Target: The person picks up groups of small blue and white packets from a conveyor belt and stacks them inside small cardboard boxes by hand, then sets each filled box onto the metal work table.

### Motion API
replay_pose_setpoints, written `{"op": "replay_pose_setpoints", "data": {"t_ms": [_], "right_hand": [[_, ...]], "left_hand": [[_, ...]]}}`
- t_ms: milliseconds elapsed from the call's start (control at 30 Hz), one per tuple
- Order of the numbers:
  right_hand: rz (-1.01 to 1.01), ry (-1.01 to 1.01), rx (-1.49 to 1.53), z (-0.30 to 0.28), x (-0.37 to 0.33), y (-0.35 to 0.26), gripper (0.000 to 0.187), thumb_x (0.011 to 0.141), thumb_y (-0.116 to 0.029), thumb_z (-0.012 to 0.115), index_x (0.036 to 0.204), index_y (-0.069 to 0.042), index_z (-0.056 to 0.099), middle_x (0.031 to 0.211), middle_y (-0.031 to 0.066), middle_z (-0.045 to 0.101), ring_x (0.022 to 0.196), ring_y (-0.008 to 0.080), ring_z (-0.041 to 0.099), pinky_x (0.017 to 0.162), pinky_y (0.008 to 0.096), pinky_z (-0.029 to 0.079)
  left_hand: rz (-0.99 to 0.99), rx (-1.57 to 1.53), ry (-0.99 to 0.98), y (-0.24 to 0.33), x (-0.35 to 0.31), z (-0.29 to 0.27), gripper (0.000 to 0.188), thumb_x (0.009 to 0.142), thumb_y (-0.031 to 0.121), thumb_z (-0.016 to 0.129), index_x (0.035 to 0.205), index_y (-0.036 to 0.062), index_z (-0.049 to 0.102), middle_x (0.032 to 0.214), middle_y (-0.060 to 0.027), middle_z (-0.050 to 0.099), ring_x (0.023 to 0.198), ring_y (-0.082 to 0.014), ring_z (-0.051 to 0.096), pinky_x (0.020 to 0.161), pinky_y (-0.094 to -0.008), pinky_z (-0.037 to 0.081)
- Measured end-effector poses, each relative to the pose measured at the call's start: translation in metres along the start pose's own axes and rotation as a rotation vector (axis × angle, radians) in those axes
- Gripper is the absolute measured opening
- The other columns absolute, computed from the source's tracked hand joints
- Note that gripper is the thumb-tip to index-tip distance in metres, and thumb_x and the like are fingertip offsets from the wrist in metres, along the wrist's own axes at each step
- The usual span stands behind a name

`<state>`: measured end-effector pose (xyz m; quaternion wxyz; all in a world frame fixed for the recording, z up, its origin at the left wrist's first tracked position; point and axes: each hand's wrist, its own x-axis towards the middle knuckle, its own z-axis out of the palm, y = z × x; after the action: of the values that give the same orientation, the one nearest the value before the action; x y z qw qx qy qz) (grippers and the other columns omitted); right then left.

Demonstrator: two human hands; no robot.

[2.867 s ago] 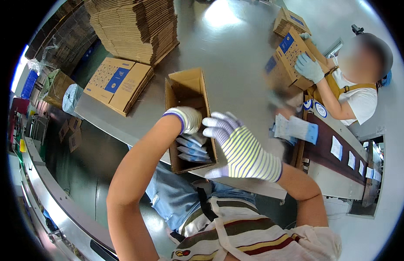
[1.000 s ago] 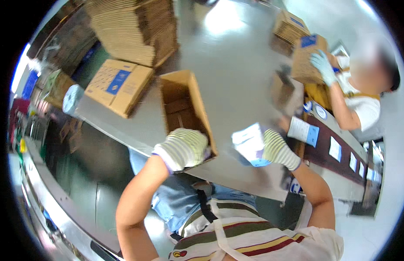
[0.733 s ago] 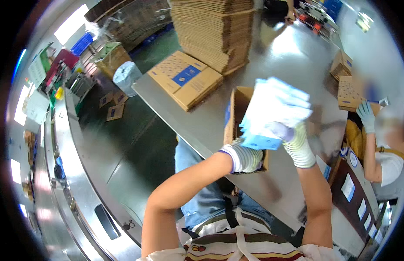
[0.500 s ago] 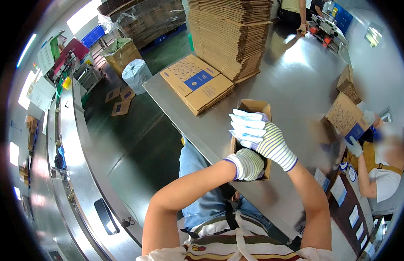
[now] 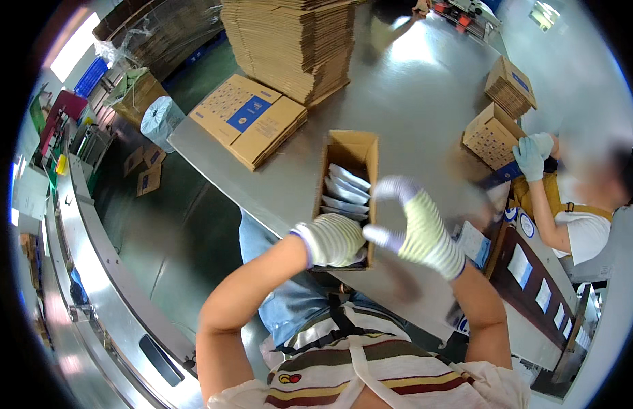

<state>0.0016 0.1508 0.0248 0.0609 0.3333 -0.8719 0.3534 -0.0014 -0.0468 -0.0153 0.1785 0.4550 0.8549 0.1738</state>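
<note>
Along the near edge of the metal surface point(image 5: 405, 109), an open cardboard carton point(image 5: 354, 146), mouth up, with white-and-blue packets point(image 5: 345, 194) in a row inside. Bent over the near end of this carton, the left hand point(image 5: 333, 240) in a striped glove, fingertips hidden; impossible to tell whether clenched or grasping something. Just beside the carton's right wall, the right hand point(image 5: 408, 228), gloved alike and slightly blurred, released, thumb and fingers spread apart.

Toward the left corner of the surface, a low stack of flat printed cartons point(image 5: 248, 119); just behind, a tall stack of flattened cartons point(image 5: 289, 48). By the right edge, a co-worker point(image 5: 588, 232) with at least 1 pale-gloved hand point(image 5: 529, 158) on another carton point(image 5: 494, 136); just beyond, a pile of folded cartons point(image 5: 509, 87). Nearer along that edge, loose packets point(image 5: 472, 244) beside a dark conveyor belt point(image 5: 537, 266), with 4 more packets point(image 5: 520, 266) spaced along its length.
</note>
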Motion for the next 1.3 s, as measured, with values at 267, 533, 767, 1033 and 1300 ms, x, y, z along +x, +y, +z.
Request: {"op": "replay_pose_setpoints", "data": {"t_ms": [267, 533, 767, 1033, 1300], "right_hand": [[-0.070, 0.032, -0.139, 0.053, -0.051, -0.019, 0.039, 0.074, -0.036, 0.074, 0.098, -0.007, 0.062, 0.083, 0.0151, 0.064, 0.088, 0.0316, 0.063, 0.095, 0.0485, 0.045], [-0.094, 0.082, -0.407, 0.057, -0.064, -0.011, 0.026, 0.080, -0.030, 0.061, 0.099, -0.012, 0.060, 0.089, 0.0108, 0.057, 0.089, 0.0275, 0.058, 0.090, 0.0466, 0.046], [0.029, -0.092, -0.298, 0.045, -0.058, -0.011, 0.035, 0.081, -0.032, 0.061, 0.106, -0.007, 0.065, 0.098, 0.0166, 0.061, 0.097, 0.0324, 0.057, 0.096, 0.0491, 0.041], [0.057, 0.132, -0.080, 0.004, -0.074, 0.029, 0.056, 0.081, -0.041, 0.068, 0.119, -0.003, 0.053, 0.116, 0.0194, 0.058, 0.103, 0.0384, 0.059, 0.088, 0.0469, 0.049], [0.745, -0.227, -0.562, -0.120, -0.180, 0.152, 0.043, 0.083, -0.040, 0.065, 0.113, -0.008, 0.063, 0.107, 0.0182, 0.066, 0.103, 0.0358, 0.061, 0.093, 0.0450, 0.047]], "left_hand": [[-0.229, 0.055, 0.292, -0.043, 0.062, -0.065, 0.025, 0.090, 0.024, 0.057, 0.088, -0.0001, 0.065, 0.083, -0.0227, 0.065, 0.083, -0.0398, 0.062, 0.075, -0.0451, 0.050], [-0.283, -0.001, 0.236, -0.069, 0.095, -0.044, 0.029, 0.091, 0.024, 0.050, 0.100, 0.0013, 0.066, 0.098, -0.0209, 0.067, 0.092, -0.0402, 0.063, 0.082, -0.0445, 0.049], [-0.278, 0.259, -0.420, -0.053, 0.080, -0.031, 0.033, 0.086, 0.026, 0.051, 0.089, -0.0006, 0.070, 0.094, -0.0268, 0.065, 0.090, -0.0389, 0.065, 0.081, -0.0457, 0.050], [-0.258, 0.435, 0.038, -0.014, 0.031, -0.017, 0.040, 0.084, 0.030, 0.058, 0.109, -0.0008, 0.060, 0.113, -0.0208, 0.060, 0.106, -0.0351, 0.057, 0.093, -0.0432, 0.045], [-0.302, 0.481, 0.062, -0.018, 0.032, -0.001, 0.044, 0.080, 0.028, 0.063, 0.112, -0.0007, 0.060, 0.117, -0.0214, 0.059, 0.105, -0.0369, 0.057, 0.091, -0.0434, 0.045]]}}
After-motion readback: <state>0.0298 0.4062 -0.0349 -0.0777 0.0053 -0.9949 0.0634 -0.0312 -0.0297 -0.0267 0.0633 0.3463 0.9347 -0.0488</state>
